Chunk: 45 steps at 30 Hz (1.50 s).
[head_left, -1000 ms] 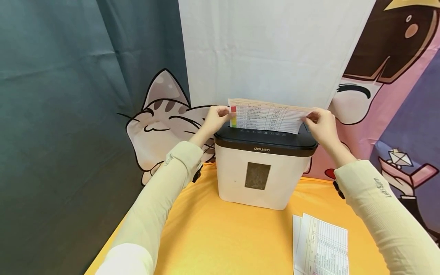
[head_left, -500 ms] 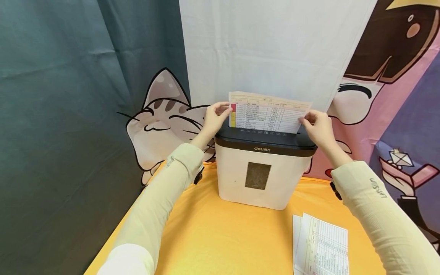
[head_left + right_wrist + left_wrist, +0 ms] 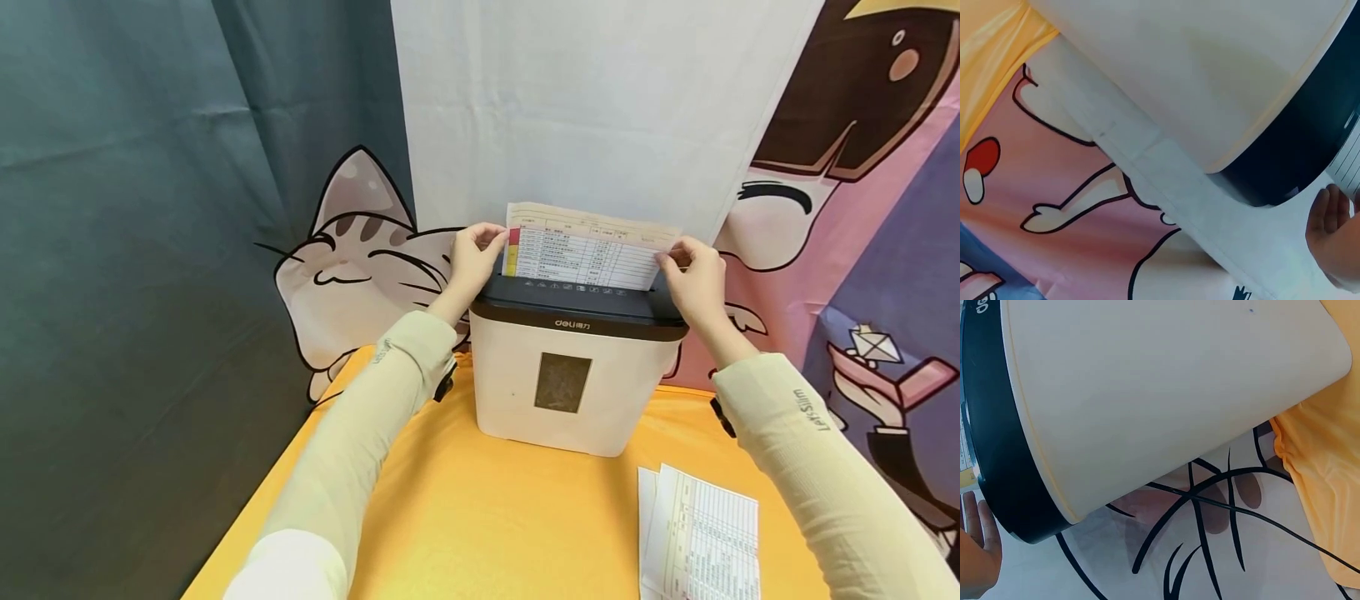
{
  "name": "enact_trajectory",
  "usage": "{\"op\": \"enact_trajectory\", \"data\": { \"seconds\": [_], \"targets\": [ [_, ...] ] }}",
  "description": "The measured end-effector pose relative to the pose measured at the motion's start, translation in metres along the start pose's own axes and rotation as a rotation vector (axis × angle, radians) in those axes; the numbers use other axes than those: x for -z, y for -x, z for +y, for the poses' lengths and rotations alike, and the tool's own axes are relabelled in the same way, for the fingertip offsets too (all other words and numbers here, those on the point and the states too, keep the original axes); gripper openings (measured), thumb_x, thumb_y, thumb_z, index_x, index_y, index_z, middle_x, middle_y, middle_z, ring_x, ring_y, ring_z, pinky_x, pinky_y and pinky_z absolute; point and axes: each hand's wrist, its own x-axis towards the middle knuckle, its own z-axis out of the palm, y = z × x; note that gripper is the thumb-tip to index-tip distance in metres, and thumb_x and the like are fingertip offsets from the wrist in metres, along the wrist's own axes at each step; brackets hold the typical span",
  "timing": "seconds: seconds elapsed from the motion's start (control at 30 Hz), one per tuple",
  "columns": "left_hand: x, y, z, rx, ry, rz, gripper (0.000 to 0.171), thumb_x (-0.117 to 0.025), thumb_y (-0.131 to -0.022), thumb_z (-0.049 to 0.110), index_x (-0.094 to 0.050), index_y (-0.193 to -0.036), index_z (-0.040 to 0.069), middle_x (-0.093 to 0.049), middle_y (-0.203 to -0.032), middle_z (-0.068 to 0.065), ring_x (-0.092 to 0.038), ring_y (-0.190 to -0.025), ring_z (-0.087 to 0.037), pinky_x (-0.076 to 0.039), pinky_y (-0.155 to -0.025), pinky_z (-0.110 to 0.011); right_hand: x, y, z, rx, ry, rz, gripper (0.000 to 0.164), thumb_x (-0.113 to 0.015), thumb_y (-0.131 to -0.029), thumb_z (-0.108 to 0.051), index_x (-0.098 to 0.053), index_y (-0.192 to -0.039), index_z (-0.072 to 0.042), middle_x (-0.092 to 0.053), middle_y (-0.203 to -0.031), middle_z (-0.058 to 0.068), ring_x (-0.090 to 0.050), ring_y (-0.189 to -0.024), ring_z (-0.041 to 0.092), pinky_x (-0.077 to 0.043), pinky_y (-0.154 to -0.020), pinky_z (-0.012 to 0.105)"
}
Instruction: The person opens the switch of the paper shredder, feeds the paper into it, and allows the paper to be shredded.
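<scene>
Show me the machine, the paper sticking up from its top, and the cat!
Machine [image 3: 562,383]: head view, on the dark window in its front.
Paper [image 3: 588,248]: head view, on its printed rows.
Cat [image 3: 351,265]: head view, on its drawn face.

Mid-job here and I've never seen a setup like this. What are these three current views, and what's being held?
There is no robot: these are a person's bare hands, filmed by three worn cameras. The head view looks forward and down. The two wrist views look tilted, each showing one side of the machine with part of that hand at the picture's edge.

The machine looks like a paper shredder, white with a black top. A printed sheet stands in its top slot; the left hand pinches the left edge, the right hand the right edge. On the yellow cloth stands the machine, with loose sheets lying at its front right.
</scene>
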Motion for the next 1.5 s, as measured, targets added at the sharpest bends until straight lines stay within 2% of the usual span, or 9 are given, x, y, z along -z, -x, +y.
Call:
{"op": "enact_trajectory", "data": {
  "seconds": [0.13, 0.4, 0.6, 0.77, 0.97, 1.13, 1.33, 1.5],
  "targets": [
    [0.0, 0.0, -0.001, 0.001, -0.009, 0.006, 0.02, -0.062, -0.091, 0.017, -0.07, -0.097, -0.001, -0.07, -0.094, -0.017, -0.065, -0.085, -0.022, -0.045, -0.068, -0.015, -0.003, -0.001, -0.004, -0.008, -0.007, 0.051, 0.018, -0.059, -0.092, -0.01, -0.064, -0.092, 0.007, -0.067, -0.089, 0.026, -0.037, -0.062, -0.018, -0.033, -0.062, 0.012],
    [-0.001, -0.002, -0.003, -0.008, -0.049, 0.015, 0.019, -0.063, -0.091, 0.016, -0.07, -0.095, -0.001, -0.071, -0.092, -0.017, -0.064, -0.082, -0.022, -0.043, -0.067, -0.015, -0.001, -0.003, -0.005, -0.006, 0.007, 0.037, 0.02, -0.059, -0.092, -0.011, -0.066, -0.095, 0.007, -0.067, -0.089, 0.027, -0.036, -0.059, -0.016, -0.031, -0.058, 0.011],
    [-0.002, -0.003, 0.003, -0.042, -0.056, 0.012, 0.021, -0.061, -0.092, 0.015, -0.069, -0.096, -0.003, -0.07, -0.091, -0.019, -0.063, -0.082, -0.024, -0.047, -0.071, -0.02, 0.002, -0.006, -0.004, 0.0, 0.004, 0.045, 0.02, -0.058, -0.092, -0.011, -0.066, -0.092, 0.008, -0.065, -0.086, 0.026, -0.036, -0.056, -0.012, -0.03, -0.054, 0.012],
    [-0.002, -0.002, 0.004, -0.036, -0.073, 0.017, 0.019, -0.061, -0.092, 0.014, -0.069, -0.095, -0.002, -0.07, -0.089, -0.018, -0.064, -0.08, -0.024, -0.047, -0.07, -0.02, 0.004, -0.007, -0.004, 0.01, 0.004, 0.017, 0.02, -0.057, -0.093, -0.011, -0.064, -0.091, 0.008, -0.063, -0.082, 0.023, -0.037, -0.056, -0.009, -0.03, -0.053, 0.013],
    [-0.002, -0.002, 0.004, -0.029, -0.06, -0.005, 0.02, -0.059, -0.093, 0.014, -0.068, -0.097, -0.003, -0.07, -0.091, -0.019, -0.065, -0.081, -0.026, -0.048, -0.07, -0.021, 0.007, -0.01, -0.008, 0.02, -0.026, 0.007, 0.02, -0.054, -0.095, -0.01, -0.06, -0.093, 0.009, -0.065, -0.093, 0.026, -0.039, -0.063, -0.014, -0.032, -0.057, 0.009],
    [-0.002, -0.002, 0.001, -0.013, -0.099, -0.036, 0.018, -0.058, -0.094, 0.014, -0.067, -0.097, -0.001, -0.07, -0.092, -0.018, -0.067, -0.084, -0.027, -0.049, -0.072, -0.024, 0.006, -0.01, -0.008, 0.014, -0.027, -0.014, 0.02, -0.053, -0.095, -0.009, -0.059, -0.096, 0.009, -0.065, -0.095, 0.027, -0.039, -0.064, -0.015, -0.033, -0.059, 0.008],
    [-0.001, -0.001, 0.003, -0.046, -0.078, -0.038, 0.019, -0.055, -0.095, 0.013, -0.064, -0.1, -0.003, -0.067, -0.093, -0.018, -0.064, -0.084, -0.027, -0.049, -0.074, -0.025, 0.005, -0.01, -0.009, 0.016, -0.054, -0.028, 0.021, -0.05, -0.096, -0.008, -0.059, -0.104, 0.009, -0.066, -0.102, 0.029, -0.041, -0.067, -0.014, -0.033, -0.061, 0.007],
    [-0.001, 0.001, 0.0, -0.052, -0.14, -0.058, 0.019, -0.053, -0.096, 0.016, -0.063, -0.099, 0.0, -0.066, -0.089, -0.015, -0.059, -0.075, -0.02, -0.043, -0.066, -0.02, 0.004, -0.007, -0.005, 0.014, -0.045, -0.057, 0.019, -0.051, -0.095, -0.007, -0.058, -0.104, 0.008, -0.067, -0.104, 0.028, -0.042, -0.068, -0.012, -0.034, -0.061, 0.008]
  ]
}}
